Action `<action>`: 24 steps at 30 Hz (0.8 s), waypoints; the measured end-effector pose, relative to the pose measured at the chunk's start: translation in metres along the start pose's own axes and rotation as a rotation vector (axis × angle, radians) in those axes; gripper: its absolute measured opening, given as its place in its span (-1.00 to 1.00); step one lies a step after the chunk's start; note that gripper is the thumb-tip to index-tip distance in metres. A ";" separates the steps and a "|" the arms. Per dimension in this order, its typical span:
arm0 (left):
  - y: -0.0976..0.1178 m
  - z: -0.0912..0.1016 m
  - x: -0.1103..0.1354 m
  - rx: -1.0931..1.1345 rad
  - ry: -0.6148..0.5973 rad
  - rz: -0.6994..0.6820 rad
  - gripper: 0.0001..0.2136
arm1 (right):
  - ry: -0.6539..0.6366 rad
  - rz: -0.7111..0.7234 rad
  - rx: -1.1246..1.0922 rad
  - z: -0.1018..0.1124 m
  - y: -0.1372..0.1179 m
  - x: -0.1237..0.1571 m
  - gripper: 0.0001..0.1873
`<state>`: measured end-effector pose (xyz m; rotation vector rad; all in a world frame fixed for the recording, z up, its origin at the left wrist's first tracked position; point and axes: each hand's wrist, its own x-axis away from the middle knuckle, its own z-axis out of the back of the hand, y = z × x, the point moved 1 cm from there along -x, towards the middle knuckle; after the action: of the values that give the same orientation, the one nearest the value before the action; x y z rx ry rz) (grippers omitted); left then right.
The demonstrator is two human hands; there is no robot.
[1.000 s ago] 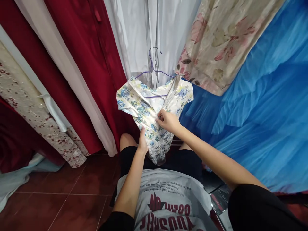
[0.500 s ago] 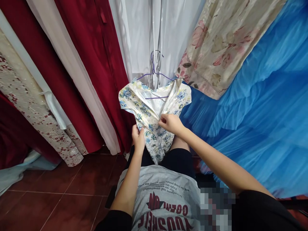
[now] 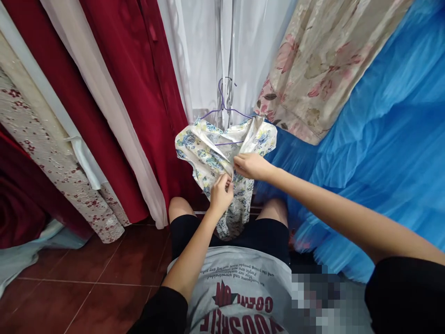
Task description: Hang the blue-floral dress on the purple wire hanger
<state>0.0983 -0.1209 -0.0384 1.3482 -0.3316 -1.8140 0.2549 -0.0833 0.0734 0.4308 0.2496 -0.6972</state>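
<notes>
A white blouse with blue and yellow flowers [image 3: 194,148] hangs in front of me on a purple hanger [image 3: 222,109], its short sleeves spread and its lower end dropping between my knees. My left hand [image 3: 221,192] pinches the blouse's front at the middle, below the neckline. Just above and to the right, my right hand [image 3: 252,165] is closed on the other front edge near the base of the V-neck. The fingertips of both hands are close together, and any small fastening between them is hidden.
White fabric [image 3: 200,55] hangs behind the blouse. Dark red drapes [image 3: 128,93] and a sequined flowered cloth [image 3: 52,157] hang at left. To the right are a beige floral garment [image 3: 313,69] and blue tulle [image 3: 382,176]. The floor is red tile [image 3: 90,269].
My left hand has moved right and up from the blouse's side to its front middle. My right hand has risen slightly, still gripping the front edge. My knees have spread apart.
</notes>
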 end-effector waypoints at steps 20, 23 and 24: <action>0.030 0.074 -0.139 -0.029 -0.016 -0.233 -0.65 | 0.403 -0.523 -0.380 0.050 0.044 -0.069 -0.89; 0.041 0.075 -0.183 -0.156 -0.072 -0.334 -0.85 | 0.449 -0.678 -0.724 0.043 0.039 -0.069 -0.81; 0.045 0.073 -0.190 -0.192 -0.080 -0.356 -0.90 | 0.454 -0.713 -0.828 0.041 0.039 -0.070 -0.80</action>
<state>0.0692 -0.0260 0.1450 1.2598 0.0477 -2.1345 0.2320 -0.0363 0.1460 -0.3342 1.1089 -1.1025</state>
